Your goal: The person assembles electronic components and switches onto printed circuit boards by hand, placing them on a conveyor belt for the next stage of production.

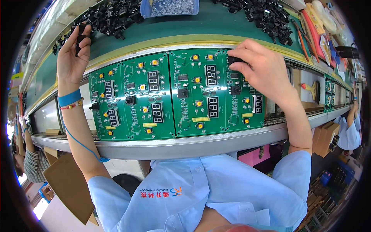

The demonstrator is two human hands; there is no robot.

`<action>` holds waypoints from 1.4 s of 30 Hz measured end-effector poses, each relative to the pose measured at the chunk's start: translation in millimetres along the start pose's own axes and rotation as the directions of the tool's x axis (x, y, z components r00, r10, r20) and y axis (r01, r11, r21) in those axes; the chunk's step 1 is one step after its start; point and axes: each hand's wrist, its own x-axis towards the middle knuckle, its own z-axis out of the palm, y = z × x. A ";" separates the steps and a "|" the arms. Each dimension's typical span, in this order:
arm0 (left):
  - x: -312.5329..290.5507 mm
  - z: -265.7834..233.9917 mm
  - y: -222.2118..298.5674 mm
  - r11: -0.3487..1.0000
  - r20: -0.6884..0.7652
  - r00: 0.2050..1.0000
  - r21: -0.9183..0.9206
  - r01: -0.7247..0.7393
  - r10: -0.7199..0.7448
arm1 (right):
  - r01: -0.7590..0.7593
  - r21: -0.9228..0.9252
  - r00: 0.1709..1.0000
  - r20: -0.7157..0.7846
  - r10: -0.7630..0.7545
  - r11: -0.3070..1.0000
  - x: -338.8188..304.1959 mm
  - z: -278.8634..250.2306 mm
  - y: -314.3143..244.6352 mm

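Note:
Two green circuit boards [150, 96] [189, 116] lie side by side on a metal-railed conveyor before me. They carry white-digit displays [211, 75], yellow-topped buttons [197, 80] and square black components [182, 93]. With thumb and fingers, my right hand [264, 71] pinches a small black component [234, 60] at the far edge of the right board; its underside is hidden. Raised beyond the left board's far corner, my left hand [74, 58] has its fingers curled round several black components [80, 38]. A blue wrist strap [69, 99] with a cord circles my left wrist.
Heaps of black components [112, 19] [266, 19] lie on the green bench beyond the rail. A blue bin [170, 8] of clear small parts stands between them. Pliers [301, 40] and a brush [310, 90] are at right. Other people's arms [351, 116] show at the sides.

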 end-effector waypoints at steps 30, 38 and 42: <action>-28.6 58.2 -24.6 0.914 0.037 0.996 0.397 -0.084 0.076 | -0.103 0.098 0.992 -0.059 0.109 0.990 58.5 2.6 31.3; -39.3 66.4 -27.5 0.909 0.038 0.999 0.416 -0.007 -0.010 | 0.033 0.601 0.999 0.015 -0.052 0.798 63.9 22.3 -44.5; -38.9 67.6 -27.2 0.923 0.157 0.986 0.386 -0.011 -0.054 | 0.137 0.408 0.990 -0.079 -0.114 0.903 61.6 37.7 -55.5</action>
